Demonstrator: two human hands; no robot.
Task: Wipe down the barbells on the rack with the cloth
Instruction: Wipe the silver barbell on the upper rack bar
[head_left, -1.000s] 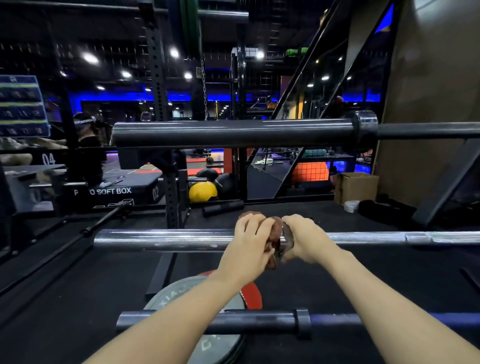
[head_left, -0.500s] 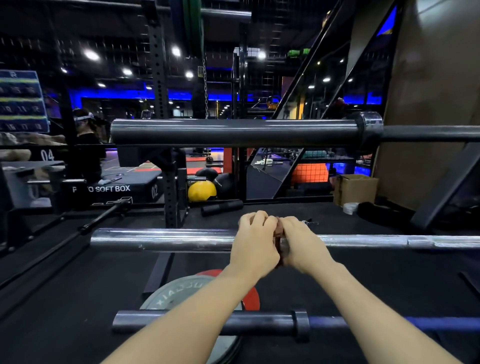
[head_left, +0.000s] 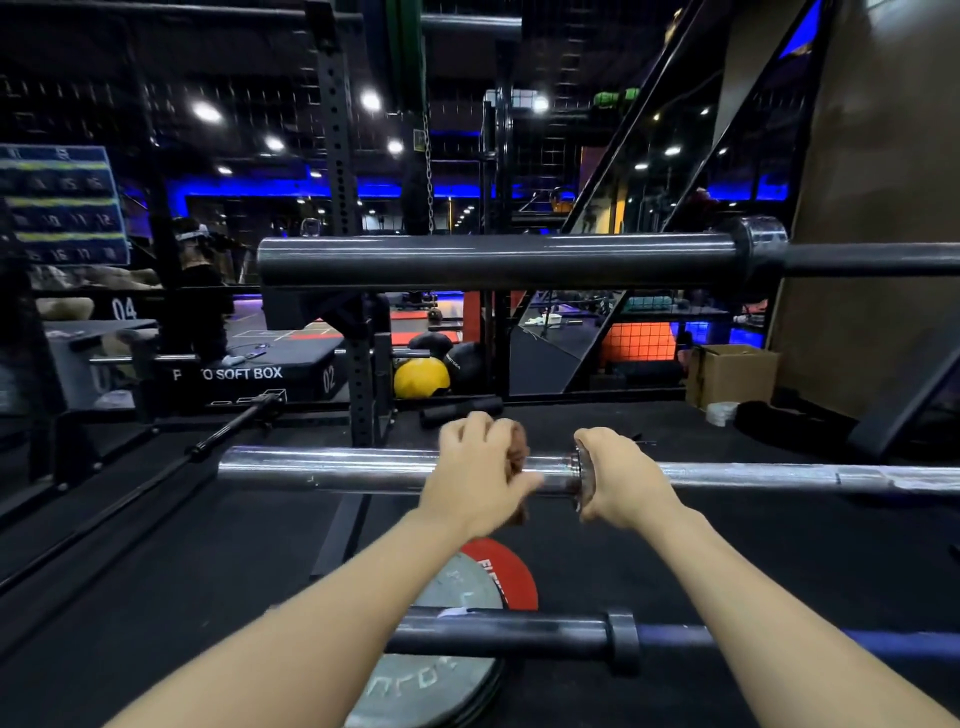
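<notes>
Since the earlier frames, the left hand (head_left: 475, 475) has slid leftward along the chrome steel barbell (head_left: 363, 470), away from the right hand (head_left: 621, 478); the two hands previously sat together at the collar and now stand apart, with bare sleeve showing between them.

Left hand: fingers curled over the sleeve, clamping the crumpled reddish-brown cloth (head_left: 517, 452) against the metal. Right hand: wrapped around the bar at the polished collar (head_left: 582, 475), steadying it.

The chrome barbell lies horizontally, long axis running left to right across the view. Its free sleeve end points left; the thinner shaft runs out past the right edge of the view. It sits between the dark grey barbell (head_left: 498, 260) above and the black barbell with a blue shaft (head_left: 498, 631) below, both parallel to it.

Handling, as judged: the bar is heavy, rigid and smooth, and the sleeve likely rotates, so bracing at the collar is advisable. The cloth is soft and light and should be wrapped fully around the sleeve. Grey and red weight plates (head_left: 457, 587) lie on the floor beneath.
</notes>
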